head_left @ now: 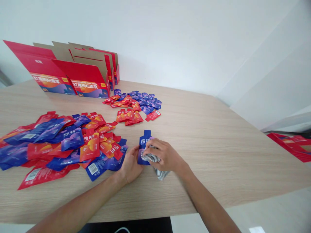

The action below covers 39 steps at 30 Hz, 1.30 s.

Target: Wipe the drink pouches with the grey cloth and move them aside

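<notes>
In front of me a blue spouted pouch [144, 139] stands out between my hands, its printed face turned up. Its left edge is gripped by my left hand [132, 165], whose fingers are partly hidden. My right hand [165, 154] is closed around a crumpled grey-and-white cloth [160, 173] and presses it against the lower right of the pouch. Just left of my left hand lies a large heap of pouches, with red ones [89, 145] and blue ones [72, 139] mixed together.
Beyond my hands, a smaller group of red pouches [128, 116] and blue pouches [148, 102] lies on the wooden table [218, 145]. Several red cartons [89, 89] with raised flaps stand at the back left. A red box [289, 145] sits past the table's right edge.
</notes>
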{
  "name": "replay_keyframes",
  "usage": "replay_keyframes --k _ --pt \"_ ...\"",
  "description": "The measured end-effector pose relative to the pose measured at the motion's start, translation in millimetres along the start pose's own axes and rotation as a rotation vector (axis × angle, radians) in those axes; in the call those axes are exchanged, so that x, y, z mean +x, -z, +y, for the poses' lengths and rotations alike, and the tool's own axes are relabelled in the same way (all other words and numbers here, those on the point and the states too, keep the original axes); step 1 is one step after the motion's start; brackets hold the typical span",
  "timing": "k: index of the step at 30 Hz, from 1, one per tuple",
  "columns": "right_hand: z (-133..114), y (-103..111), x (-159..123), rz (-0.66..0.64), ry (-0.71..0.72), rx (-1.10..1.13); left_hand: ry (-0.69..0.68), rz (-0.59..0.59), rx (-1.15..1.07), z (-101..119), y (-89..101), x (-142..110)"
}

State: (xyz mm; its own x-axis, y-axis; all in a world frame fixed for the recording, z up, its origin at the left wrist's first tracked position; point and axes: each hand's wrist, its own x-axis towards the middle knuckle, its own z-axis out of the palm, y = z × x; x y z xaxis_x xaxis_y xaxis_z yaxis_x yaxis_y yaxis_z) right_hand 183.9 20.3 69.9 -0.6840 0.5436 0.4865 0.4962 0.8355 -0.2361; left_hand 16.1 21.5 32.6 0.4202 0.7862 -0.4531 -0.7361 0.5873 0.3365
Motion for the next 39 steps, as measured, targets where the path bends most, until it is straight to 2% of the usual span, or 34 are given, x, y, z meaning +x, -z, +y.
replay_keyframes --k 1,3,7,10,12,17,19,22,26,28,31,36,39 --pt "-0.2 -3.6 0.7 -0.061 -0.003 -0.002 0.003 -0.012 -0.002 0.0 -0.2 0.1" --pt "-0.4 -9.6 2.1 -0.094 -0.066 -0.019 0.014 -0.024 -0.006 -0.8 0.8 0.5" --pt "1.7 -11.2 3.4 0.052 -0.273 -0.093 0.027 -0.056 0.01 -5.3 5.4 2.3" --pt "5.1 -6.2 2.5 0.144 -0.354 -0.106 0.051 -0.076 0.029 -8.1 5.3 1.8" --pt "6.3 -3.8 1.8 0.129 -0.33 -0.093 0.056 -0.066 0.023 -8.4 2.9 0.0" --pt "0.4 -7.9 2.2 -0.097 -0.103 0.003 0.03 -0.018 0.032 -6.0 0.8 -3.9" --pt "-2.9 -11.0 2.9 -0.15 -0.051 0.017 0.011 -0.025 0.044 -5.5 3.2 -3.2" --pt "-2.9 -11.9 3.1 -0.125 -0.108 -0.02 0.022 -0.032 0.018 -6.0 6.2 -0.3" --pt "6.0 -5.8 0.7 0.026 -0.284 -0.088 0.035 -0.03 0.021 -7.6 4.5 1.9" --pt "9.6 -3.0 -0.4 0.057 -0.319 -0.099 0.041 -0.03 0.041 -8.0 3.1 1.5" --pt "8.8 -3.1 -0.1 0.011 -0.272 -0.07 0.047 -0.041 0.028 -7.8 3.3 0.7" --pt "-2.5 -12.1 3.4 -0.191 -0.06 0.05 0.02 -0.042 0.024 -6.6 9.5 2.7" --pt "-4.5 -14.9 3.9 -0.187 -0.047 0.045 0.01 -0.03 0.024 -6.1 10.5 4.4"
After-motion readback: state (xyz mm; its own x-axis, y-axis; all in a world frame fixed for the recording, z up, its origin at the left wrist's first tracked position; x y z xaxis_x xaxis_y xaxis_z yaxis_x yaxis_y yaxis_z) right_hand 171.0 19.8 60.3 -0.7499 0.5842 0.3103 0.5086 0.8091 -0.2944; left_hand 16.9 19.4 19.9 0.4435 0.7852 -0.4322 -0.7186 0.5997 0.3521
